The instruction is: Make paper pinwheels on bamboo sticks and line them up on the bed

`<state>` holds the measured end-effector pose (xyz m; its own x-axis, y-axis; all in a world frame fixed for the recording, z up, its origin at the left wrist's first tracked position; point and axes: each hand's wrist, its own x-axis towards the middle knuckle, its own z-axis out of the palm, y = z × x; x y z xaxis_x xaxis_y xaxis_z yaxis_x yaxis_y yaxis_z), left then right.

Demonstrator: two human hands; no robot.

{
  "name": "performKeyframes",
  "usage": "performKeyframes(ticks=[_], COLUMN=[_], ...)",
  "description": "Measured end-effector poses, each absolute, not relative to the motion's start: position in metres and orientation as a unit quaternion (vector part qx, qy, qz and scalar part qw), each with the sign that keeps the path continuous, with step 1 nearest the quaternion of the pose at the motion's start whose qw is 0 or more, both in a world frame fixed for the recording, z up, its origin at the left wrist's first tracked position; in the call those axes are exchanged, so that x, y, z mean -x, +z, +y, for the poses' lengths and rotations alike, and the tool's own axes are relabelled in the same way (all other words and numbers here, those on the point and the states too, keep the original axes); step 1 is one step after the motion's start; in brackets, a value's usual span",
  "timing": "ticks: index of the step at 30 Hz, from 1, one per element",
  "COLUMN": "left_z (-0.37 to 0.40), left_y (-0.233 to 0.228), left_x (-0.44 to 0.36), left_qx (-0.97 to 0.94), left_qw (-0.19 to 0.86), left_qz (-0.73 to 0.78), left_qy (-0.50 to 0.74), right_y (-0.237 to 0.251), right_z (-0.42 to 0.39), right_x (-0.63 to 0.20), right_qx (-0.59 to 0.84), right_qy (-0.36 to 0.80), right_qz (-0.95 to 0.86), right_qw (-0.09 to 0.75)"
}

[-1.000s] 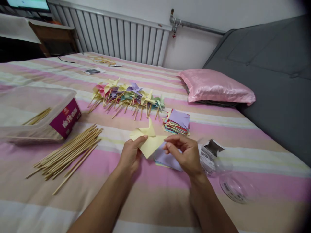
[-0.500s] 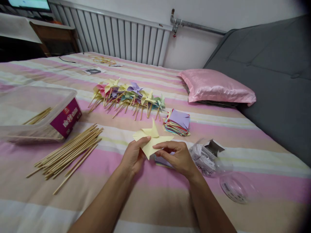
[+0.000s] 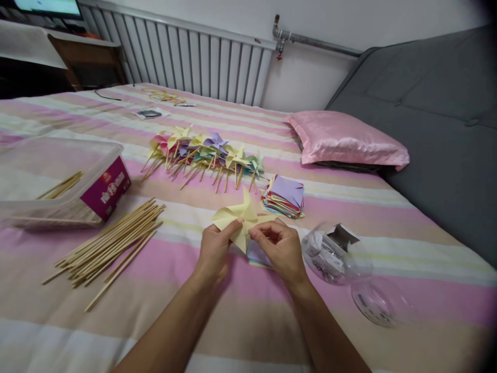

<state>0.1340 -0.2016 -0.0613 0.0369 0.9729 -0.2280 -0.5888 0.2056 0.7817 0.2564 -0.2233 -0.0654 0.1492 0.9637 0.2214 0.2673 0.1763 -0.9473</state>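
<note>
Striped bed [image 3: 248, 321]: left hand [image 3: 213, 251] and right hand [image 3: 280, 249] both pinch the yellow paper pinwheel [image 3: 236, 213] (fingers clenched on its folds); bamboo sticks [image 3: 112, 239] well left.

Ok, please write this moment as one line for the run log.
left hand: holds yellow paper pinwheel | right hand: pinches same pinwheel | left of hands: loose wooden sticks | behind: finished pinwheels

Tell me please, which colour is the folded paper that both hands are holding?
Pale yellow. The folded paper shows best in the head view, the only one.
</note>
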Motion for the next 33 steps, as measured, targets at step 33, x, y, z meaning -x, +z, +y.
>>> performKeyframes(ticks=[33], left_z=[-0.203], left_y=[-0.07], left_x=[-0.138], left_qx=[-0.388], left_qw=[0.577], left_qz=[0.432], left_qy=[0.575], right_y=[-0.063], right_z=[-0.223], right_x=[-0.257], right_qx=[0.592], right_qy=[0.246], right_qz=[-0.535], right_qw=[0.551])
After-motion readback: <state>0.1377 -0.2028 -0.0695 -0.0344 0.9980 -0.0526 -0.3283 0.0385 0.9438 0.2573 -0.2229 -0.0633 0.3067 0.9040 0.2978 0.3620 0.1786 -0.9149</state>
